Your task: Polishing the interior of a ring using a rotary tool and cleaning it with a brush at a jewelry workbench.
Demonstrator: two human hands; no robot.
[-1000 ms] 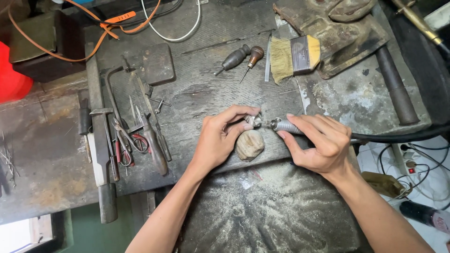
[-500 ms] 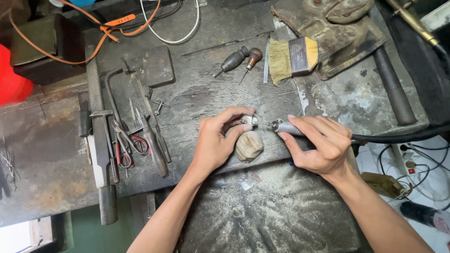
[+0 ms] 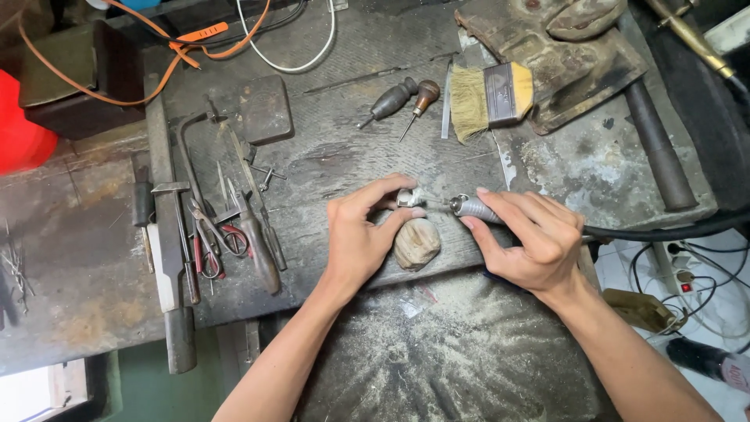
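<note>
Metal handpiece (image 3: 475,208) gripped in right hand (image 3: 531,242); small piece (image 3: 408,197) pinched by left hand (image 3: 361,234); stone (image 3: 416,243) beneath, brush (image 3: 488,98) beyond.

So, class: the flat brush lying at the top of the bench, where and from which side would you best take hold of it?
Grip the brush by its yellow handle end at the right, probably coming from above, fingers across its flat faces. It lies flat, bristles pointing left, with the dark ferrule in the middle; the handle end sits against the worn block, so access from the right looks tight.
</note>
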